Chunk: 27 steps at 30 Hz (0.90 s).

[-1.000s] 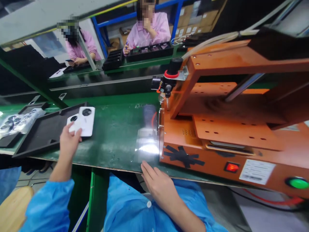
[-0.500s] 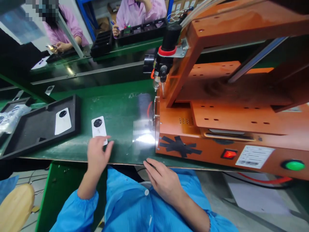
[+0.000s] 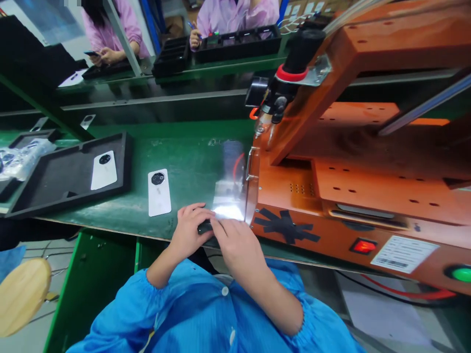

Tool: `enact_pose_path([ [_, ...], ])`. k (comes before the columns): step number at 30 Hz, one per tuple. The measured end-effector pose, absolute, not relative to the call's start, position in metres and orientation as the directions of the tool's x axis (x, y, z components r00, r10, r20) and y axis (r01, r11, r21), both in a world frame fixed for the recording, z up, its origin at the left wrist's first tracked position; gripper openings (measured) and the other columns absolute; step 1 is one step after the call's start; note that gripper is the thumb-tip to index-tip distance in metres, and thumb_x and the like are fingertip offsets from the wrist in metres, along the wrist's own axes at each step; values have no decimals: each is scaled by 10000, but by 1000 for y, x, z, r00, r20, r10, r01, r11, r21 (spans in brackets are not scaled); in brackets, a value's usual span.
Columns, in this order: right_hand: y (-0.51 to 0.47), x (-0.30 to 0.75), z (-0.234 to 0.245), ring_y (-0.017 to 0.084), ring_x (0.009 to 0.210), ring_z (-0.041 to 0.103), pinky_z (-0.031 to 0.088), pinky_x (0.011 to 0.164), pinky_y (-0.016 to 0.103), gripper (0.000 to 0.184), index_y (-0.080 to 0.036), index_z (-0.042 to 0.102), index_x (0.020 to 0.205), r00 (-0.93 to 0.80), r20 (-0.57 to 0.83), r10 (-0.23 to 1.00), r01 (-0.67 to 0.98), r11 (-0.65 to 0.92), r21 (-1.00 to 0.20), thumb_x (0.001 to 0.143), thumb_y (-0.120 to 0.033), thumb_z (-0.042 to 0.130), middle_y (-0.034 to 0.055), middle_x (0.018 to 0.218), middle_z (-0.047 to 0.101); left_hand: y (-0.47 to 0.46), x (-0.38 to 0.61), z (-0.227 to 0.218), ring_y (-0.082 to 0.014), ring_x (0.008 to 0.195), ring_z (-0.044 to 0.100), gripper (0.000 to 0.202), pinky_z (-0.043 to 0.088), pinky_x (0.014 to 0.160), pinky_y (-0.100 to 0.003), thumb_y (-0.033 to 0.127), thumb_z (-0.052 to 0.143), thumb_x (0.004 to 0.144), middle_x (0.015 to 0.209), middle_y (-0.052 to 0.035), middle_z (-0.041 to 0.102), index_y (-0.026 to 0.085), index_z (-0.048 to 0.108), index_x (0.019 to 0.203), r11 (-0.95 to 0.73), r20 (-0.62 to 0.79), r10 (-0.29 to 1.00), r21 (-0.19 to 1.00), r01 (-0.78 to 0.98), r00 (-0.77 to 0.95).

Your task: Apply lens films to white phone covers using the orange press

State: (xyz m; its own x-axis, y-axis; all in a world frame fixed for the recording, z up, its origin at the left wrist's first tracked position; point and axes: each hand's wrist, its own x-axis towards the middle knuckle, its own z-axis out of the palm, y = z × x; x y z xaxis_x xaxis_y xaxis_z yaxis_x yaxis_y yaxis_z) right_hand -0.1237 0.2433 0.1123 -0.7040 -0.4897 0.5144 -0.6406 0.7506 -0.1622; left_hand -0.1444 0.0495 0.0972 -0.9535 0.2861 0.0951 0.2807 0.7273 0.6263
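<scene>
My left hand [image 3: 189, 229] and my right hand [image 3: 235, 240] meet at the near edge of the green bench, fingers curled round a small dark part [image 3: 204, 227] that shows between them. A glossy clear sheet [image 3: 228, 196] lies on the bench just beyond my fingers. A white phone back cover [image 3: 159, 192] with a round black camera ring lies flat to the left of my hands. Another white cover [image 3: 103, 169] rests in a black foam tray [image 3: 47, 191] farther left.
An orange press machine [image 3: 353, 162] fills the right, with a red switch [image 3: 363, 246] and a green button [image 3: 461, 274]. Two people in pink coats sit across a second bench with black trays [image 3: 235, 41]. A wooden stool seat [image 3: 20, 294] sits lower left.
My left hand let go of the white cover on the bench and moved right to join my right hand, which shifted forward. Both now close on a small dark part.
</scene>
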Motion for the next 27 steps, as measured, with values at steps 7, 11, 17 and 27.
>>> enact_pose_path([
  [7, 252, -130, 111, 239, 840, 584, 430, 764, 381, 264, -80, 703, 1166, -679, 435, -591, -670, 741, -41, 1033, -80, 474, 129, 950, 698, 55, -143, 85, -274, 1293, 631, 98, 398, 1102, -497, 162, 790, 912, 1047, 3, 813, 251, 751, 928, 676, 192, 220, 676, 291, -956],
  [11, 247, -129, 123, 246, 872, 573, 415, 809, 399, 211, -118, 720, 1016, -613, 416, -672, -707, 701, 93, 1009, -89, 511, 131, 1006, 713, 55, -141, 80, -269, 1286, 623, 124, 395, 1073, -490, 155, 811, 903, 1075, 25, 812, 269, 775, 936, 687, 259, 260, 628, 367, -930],
  [17, 242, -130, 126, 249, 734, 471, 341, 699, 397, 198, -140, 681, 852, -569, 417, -709, -720, 675, 164, 929, -52, 520, 75, 776, 559, 54, -140, 74, -262, 1278, 621, 139, 387, 1066, -500, 158, 806, 909, 1097, 33, 809, 288, 799, 956, 691, 303, 295, 588, 421, -906],
  [27, 247, -126, 131, 266, 741, 475, 345, 666, 405, 238, -115, 677, 888, -592, 334, -733, -681, 677, 279, 912, -22, 459, 96, 794, 539, 53, -136, 77, -255, 1327, 599, 154, 398, 1071, -497, 306, 792, 938, 1243, 9, 779, 318, 794, 1092, 763, 286, 352, 464, 450, -891],
])
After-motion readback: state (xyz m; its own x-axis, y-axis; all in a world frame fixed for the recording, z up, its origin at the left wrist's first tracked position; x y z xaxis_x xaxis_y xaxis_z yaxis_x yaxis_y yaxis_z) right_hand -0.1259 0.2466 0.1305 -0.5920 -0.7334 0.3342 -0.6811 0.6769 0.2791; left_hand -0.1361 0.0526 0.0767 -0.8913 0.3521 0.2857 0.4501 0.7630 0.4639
